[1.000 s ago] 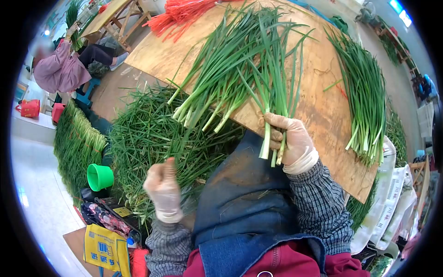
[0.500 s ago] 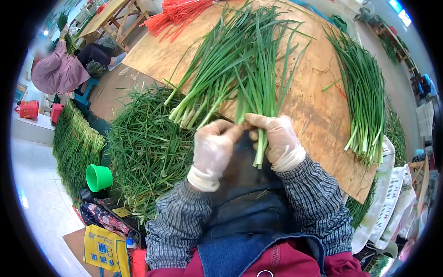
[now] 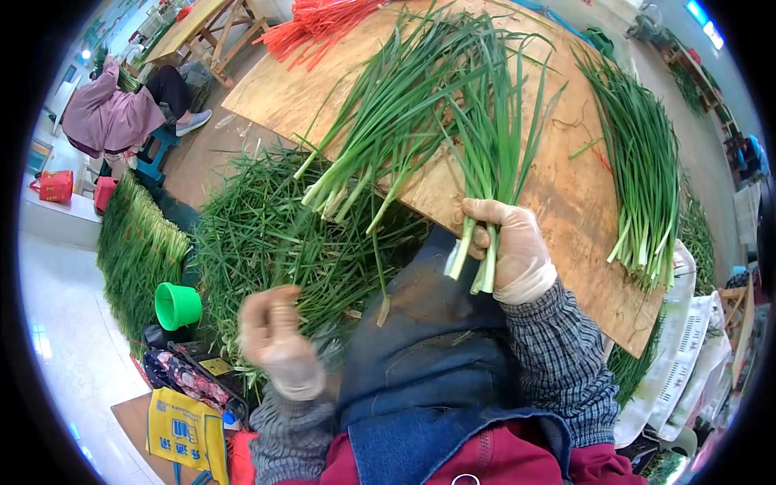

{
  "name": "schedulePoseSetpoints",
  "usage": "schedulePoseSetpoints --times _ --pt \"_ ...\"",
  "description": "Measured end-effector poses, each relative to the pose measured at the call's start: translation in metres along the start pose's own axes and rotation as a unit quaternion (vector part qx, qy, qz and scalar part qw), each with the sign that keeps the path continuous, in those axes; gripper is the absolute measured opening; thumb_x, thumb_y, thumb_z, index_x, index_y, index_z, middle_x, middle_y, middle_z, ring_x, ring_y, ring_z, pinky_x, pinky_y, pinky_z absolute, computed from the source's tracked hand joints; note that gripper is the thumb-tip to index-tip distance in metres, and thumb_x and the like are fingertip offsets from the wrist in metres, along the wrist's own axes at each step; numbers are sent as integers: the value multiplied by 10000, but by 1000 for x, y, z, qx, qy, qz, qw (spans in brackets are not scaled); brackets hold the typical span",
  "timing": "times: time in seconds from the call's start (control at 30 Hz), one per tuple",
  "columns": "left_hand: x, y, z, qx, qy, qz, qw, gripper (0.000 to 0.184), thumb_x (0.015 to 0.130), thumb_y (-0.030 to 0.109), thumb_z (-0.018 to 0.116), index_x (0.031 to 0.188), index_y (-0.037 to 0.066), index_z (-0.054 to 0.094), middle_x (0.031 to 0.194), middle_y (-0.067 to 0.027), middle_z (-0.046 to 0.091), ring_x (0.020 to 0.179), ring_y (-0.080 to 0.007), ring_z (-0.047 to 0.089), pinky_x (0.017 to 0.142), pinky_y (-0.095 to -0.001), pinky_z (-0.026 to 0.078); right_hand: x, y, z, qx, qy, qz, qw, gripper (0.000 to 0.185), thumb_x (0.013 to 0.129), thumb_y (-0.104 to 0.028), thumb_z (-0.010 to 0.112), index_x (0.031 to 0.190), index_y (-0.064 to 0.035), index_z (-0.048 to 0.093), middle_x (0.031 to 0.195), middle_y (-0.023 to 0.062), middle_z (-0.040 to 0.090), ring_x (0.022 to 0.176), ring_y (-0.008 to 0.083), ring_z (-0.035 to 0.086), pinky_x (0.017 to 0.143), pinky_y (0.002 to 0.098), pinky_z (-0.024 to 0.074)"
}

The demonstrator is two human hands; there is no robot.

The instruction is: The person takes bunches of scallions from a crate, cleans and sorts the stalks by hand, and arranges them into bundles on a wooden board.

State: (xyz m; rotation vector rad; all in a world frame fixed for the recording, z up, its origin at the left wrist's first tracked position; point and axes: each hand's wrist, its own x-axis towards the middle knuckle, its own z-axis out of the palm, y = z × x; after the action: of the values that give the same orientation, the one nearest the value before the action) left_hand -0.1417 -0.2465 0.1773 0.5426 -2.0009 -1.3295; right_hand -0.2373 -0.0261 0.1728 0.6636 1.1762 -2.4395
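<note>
My right hand (image 3: 515, 246), in a thin pale glove, grips a small bunch of Chinese chives (image 3: 495, 153) near the white stalk ends. Their leaves point away over the board. My left hand (image 3: 279, 343), gloved too, is off to the left above the heap of loose green leaves (image 3: 267, 234); motion smears its fingers. Between the hands, a single thin stalk (image 3: 380, 279) hangs down toward my dark apron (image 3: 428, 331). A looser pile of chives (image 3: 380, 121) lies on the wooden board (image 3: 558, 194), left of the held bunch.
Another chive pile (image 3: 634, 162) lies along the board's right side. Red strips (image 3: 319, 28) sit at the far edge. Leftward are a green bucket (image 3: 177, 305), stacked chive bundles (image 3: 141, 250), a yellow bag (image 3: 186, 436) and a seated person (image 3: 113, 113).
My left hand has left the bunch and swung left and down over the leaf heap. My right hand keeps the bunch, shifted slightly right. The single stalk now hangs between them.
</note>
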Motion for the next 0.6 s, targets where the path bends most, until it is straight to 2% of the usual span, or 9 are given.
schedulePoseSetpoints --times 0.07,0.1,0.17,0.2,0.23,0.27,0.4,0.5,0.6 --pt "22 -50 -43 267 -2 101 958 37 800 63 608 775 37 614 758 -72 597 623 -169 514 565 -266 403 -7 -4 7 -7 28 -12 1000 71 756 -43 595 751 21 565 600 64 538 460 126 497 404 247 406" --pt "23 -61 -49 392 -52 139 908 28 792 69 615 783 42 619 779 -78 598 676 -181 522 605 -288 413 -9 -4 9 -11 41 -16 999 75 753 -49 595 749 20 564 601 67 537 471 138 503 419 258 421" --pt "23 -75 -55 613 -147 203 749 36 776 80 630 799 53 629 822 -89 602 782 -205 538 686 -332 431 -6 -1 9 26 33 12 999 106 751 -44 571 808 45 559 639 79 547 529 168 538 491 293 480" --pt "16 -72 -43 520 -171 194 814 100 750 83 648 845 63 625 919 -92 602 890 -251 537 768 -379 425 -7 0 11 36 37 14 999 121 751 -35 564 831 55 556 655 85 554 544 172 548 504 296 489" --pt "12 -71 -26 355 -178 247 884 168 746 63 657 908 71 614 926 -93 601 885 -247 546 775 -369 442 -8 1 14 43 40 15 998 138 751 -27 556 854 65 552 672 92 561 559 175 558 518 300 499" --pt "10 -61 -4 268 -175 280 905 235 732 43 672 956 64 602 929 -100 602 888 -246 556 772 -353 458 -13 -1 22 48 39 15 998 175 753 1 539 905 88 538 728 121 585 611 187 585 515 297 507" --pt "15 -5 75 266 -160 395 865 326 707 108 704 992 29 567 918 -106 565 824 -244 541 687 -337 452 1 4 10 26 19 -1 999 159 761 37 544 908 96 537 771 144 603 569 167 570 444 239 453" --pt "27 -12 117 364 -171 385 831 261 692 102 705 904 49 562 802 -96 512 760 -257 529 609 -351 443 -1 4 13 21 6 -9 1000 142 765 20 578 883 93 548 753 130 603 523 133 536 406 231 415" --pt "29 -17 117 260 -172 425 850 207 686 71 698 847 60 569 751 -95 499 696 -262 530 544 -349 439 -2 7 20 -22 10 -22 999 109 792 -3 582 884 53 562 731 95 594 498 93 489 404 204 372"
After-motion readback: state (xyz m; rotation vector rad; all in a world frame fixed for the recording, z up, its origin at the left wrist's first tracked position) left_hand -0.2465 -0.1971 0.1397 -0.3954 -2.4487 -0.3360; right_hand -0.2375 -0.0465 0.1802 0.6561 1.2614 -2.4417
